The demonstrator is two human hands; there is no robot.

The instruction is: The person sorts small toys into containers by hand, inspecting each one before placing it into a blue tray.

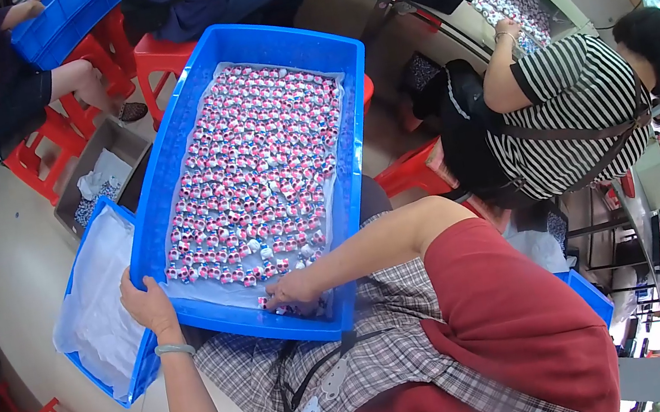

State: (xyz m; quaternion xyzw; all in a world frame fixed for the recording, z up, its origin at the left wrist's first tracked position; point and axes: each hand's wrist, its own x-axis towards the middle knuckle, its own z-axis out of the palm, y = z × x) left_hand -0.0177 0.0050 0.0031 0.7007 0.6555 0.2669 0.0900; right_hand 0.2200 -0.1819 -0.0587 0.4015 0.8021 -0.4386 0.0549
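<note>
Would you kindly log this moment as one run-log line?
left hand: grips near rim of blue tray | right hand: on pink-and-white pieces at near edge | tray: on lap

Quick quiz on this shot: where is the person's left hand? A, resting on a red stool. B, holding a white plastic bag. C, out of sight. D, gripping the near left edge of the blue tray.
D: the left hand clasps the near left rim of the blue tray, while the right hand reaches among the small pink-and-white pieces inside.
</note>
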